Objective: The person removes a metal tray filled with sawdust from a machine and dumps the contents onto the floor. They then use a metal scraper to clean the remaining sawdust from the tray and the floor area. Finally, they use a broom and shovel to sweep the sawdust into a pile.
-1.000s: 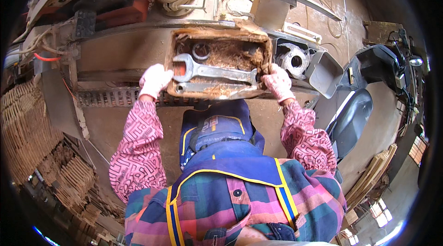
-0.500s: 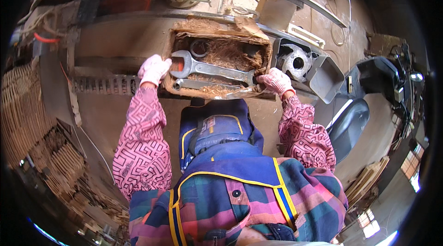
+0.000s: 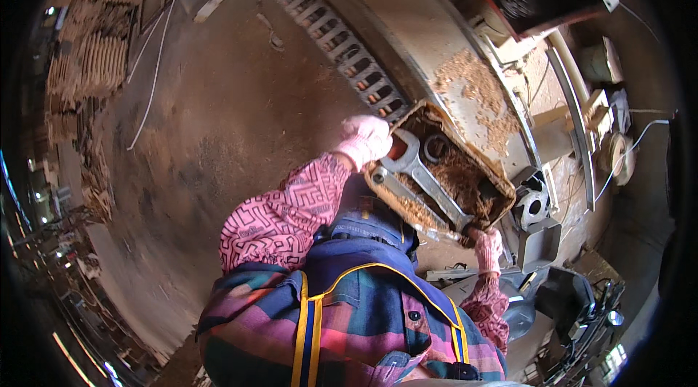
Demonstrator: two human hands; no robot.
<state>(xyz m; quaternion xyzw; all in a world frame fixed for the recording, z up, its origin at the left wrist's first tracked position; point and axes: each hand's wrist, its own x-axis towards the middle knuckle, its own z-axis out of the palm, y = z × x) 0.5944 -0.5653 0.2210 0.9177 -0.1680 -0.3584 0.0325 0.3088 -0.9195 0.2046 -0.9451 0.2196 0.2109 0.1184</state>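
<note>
We see a worn brown box [image 3: 398, 207] held at both ends in front of the apron, slanting down to the right. Our left hand [image 3: 366, 138], in a pale glove, is closed round its upper-left end, fingers bent over the wall. Our right hand [image 3: 486, 249] is closed on the lower-right end by the corner; its fingers are partly hidden, so we cannot tell how deep its grip goes. One hand at each end probably keeps the load level, since the metal inside looks heavy.

In the box, a big open-ended wrench [image 3: 434, 185] lies lengthwise, its open end beside our left hand and its handle running toward our right; that is likely the only way so long a tool fits. A slimmer metal bar [image 3: 408, 194] lies alongside it, against the near wall. A metal ring [image 3: 436, 147] sits in the far half among brown shavings [image 3: 465, 176], which may simply have gathered there.

Beyond the box is a long surface [image 3: 418, 20] strewn with sawdust, edged by a slotted metal rail [image 3: 338, 42]. The box overlaps that edge in our view, and we cannot tell whether it rests there. Just past our right hand sit a round metal cutter [image 3: 534, 205] and a grey tray [image 3: 539, 245].
</note>
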